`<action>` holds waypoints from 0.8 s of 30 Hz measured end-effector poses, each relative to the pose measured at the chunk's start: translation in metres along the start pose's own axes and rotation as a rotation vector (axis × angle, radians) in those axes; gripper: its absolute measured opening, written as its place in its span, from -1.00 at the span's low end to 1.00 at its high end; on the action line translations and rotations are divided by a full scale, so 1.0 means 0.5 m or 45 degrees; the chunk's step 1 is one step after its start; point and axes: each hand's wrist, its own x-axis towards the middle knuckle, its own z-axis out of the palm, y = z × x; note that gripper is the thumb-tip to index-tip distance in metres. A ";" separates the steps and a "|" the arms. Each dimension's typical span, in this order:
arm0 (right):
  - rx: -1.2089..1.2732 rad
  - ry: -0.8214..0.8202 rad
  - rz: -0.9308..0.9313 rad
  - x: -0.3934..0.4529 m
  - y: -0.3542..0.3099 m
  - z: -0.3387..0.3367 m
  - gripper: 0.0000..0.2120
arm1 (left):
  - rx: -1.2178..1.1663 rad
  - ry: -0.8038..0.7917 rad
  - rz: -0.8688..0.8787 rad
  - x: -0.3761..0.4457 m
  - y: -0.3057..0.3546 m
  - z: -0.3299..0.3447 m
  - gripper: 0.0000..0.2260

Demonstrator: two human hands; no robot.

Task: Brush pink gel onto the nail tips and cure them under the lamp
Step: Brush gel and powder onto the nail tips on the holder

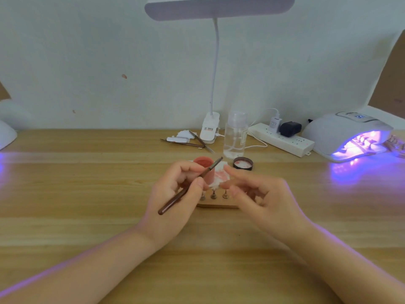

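The left hand [175, 189] pinches a thin, light brush [189, 186] mid-handle; the right hand [260, 194] hovers, fingers loosely curled, holding nothing visible. Between them mid-tabletop, small nail tips [213, 194] likely sit light and fragile on a wooden stand [217, 204], best steadied by its base.

A dark brown brush [189, 187] is showing against a pink gel jar [204, 168] and a white wipe [221, 174] stained pink. A black lid [242, 163] is showing pink smears inside. The white curing lamp [348, 133] is glowing violet-blue, tinting the light, streaky-grained wooden table [87, 194]. A pale wooden stand [217, 204] is carrying small brass-coloured holders [213, 195].
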 end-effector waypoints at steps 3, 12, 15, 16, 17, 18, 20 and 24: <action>-0.292 0.072 0.055 0.011 0.013 -0.041 -0.89 | -0.006 0.064 -0.074 0.005 -0.003 -0.011 -0.88; -0.757 -0.379 0.464 0.022 0.079 -0.101 -0.40 | -0.172 0.240 -0.213 0.018 -0.021 -0.020 -0.80; -0.752 -0.383 0.429 0.022 0.091 -0.092 -0.41 | -0.273 0.266 -0.243 0.019 -0.022 -0.025 -0.75; -0.728 -0.360 0.427 0.022 0.094 -0.091 -0.43 | -0.308 0.274 -0.253 0.020 -0.023 -0.026 -0.78; -0.694 -0.340 0.427 0.022 0.097 -0.090 -0.46 | -0.345 0.278 -0.269 0.021 -0.024 -0.028 -0.83; -0.665 -0.325 0.428 0.021 0.100 -0.089 -0.48 | -0.377 0.279 -0.287 0.023 -0.025 -0.029 -0.86; -0.652 -0.301 0.426 0.019 0.105 -0.085 -0.46 | -0.424 0.272 -0.316 0.025 -0.030 -0.030 -0.85; -0.773 -0.264 0.387 0.023 0.111 -0.070 -0.36 | -0.455 0.245 -0.305 0.026 -0.034 -0.031 -0.73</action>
